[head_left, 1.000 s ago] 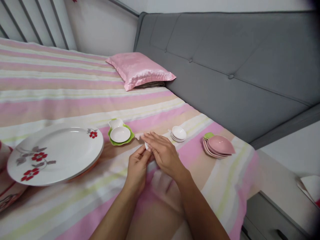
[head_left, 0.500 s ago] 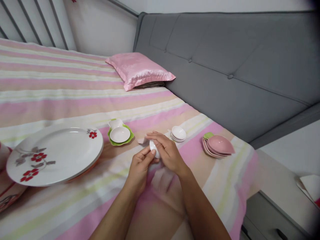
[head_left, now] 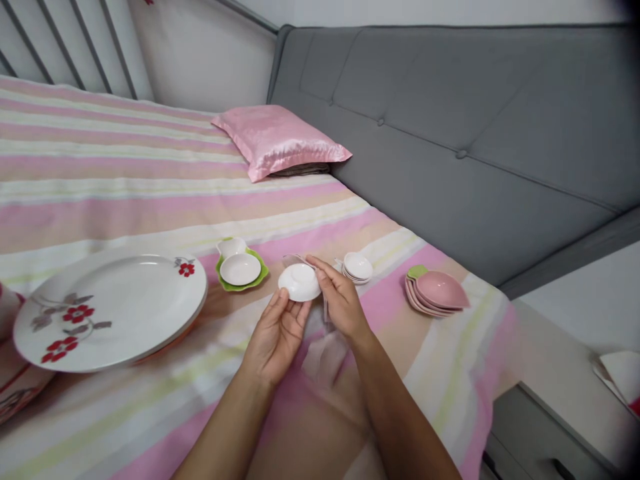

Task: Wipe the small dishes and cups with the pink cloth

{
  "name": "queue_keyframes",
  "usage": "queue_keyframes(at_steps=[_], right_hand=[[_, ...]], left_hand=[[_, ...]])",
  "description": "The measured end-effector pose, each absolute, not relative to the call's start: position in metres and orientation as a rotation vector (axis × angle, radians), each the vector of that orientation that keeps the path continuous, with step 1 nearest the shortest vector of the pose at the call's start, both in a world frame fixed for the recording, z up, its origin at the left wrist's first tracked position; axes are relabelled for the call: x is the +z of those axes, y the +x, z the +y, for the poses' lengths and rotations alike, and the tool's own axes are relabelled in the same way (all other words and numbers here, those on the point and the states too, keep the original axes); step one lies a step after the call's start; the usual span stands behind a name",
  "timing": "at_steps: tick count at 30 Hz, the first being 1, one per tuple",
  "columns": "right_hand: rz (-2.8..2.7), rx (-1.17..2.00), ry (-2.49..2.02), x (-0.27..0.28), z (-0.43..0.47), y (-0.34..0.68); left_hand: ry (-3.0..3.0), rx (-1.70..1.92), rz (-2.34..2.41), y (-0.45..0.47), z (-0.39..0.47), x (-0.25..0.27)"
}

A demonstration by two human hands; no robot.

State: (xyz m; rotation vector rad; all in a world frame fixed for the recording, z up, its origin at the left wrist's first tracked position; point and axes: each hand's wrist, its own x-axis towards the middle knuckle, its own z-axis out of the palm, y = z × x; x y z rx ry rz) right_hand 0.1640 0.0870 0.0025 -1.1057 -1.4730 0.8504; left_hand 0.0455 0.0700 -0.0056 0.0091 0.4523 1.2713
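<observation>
A small white dish [head_left: 301,285] is held up over the bed, its underside with the foot ring turned toward me. My left hand [head_left: 276,340] grips its lower edge, thumb in front and fingers behind. On the right edge my right hand [head_left: 339,293] is closed, with a thin pale tissue [head_left: 294,259] showing behind the dish and below the fingers. Another pale crumpled piece [head_left: 324,359] lies on the sheet under my hands. Just beyond my right hand is a stack of small white dishes [head_left: 358,265].
Left of my hands, a green leaf-shaped dish [head_left: 242,287] bears a white dish [head_left: 240,270]. Large flowered plates [head_left: 125,300] are stacked farther left. Pink leaf-shaped bowls [head_left: 443,291] sit nested near the bed's right edge. A pink pillow [head_left: 280,140] lies by the grey headboard [head_left: 425,113].
The white dish has turned from nearly edge-on to showing its underside. My left hand has rotated palm-up beneath it, and my right hand has shifted to its right edge.
</observation>
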Motion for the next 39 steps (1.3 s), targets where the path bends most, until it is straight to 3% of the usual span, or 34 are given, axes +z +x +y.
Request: queue_keyframes(at_steps=[11,18,39], right_hand=[[-1.847,0.714,-1.209,0.011,0.074,0.157],[-1.647,0.51,-1.34,0.009,0.078,0.156],[-1.397,0.523,-1.367,0.001,0.091,0.177]], left_hand=[[-0.13,1.31,0.421,0.042,0.077,-0.011],[-0.128,1.304,0.447,0.044,0.077,-0.012],[-0.051,1.217,0.503,0.043,0.069,-0.009]])
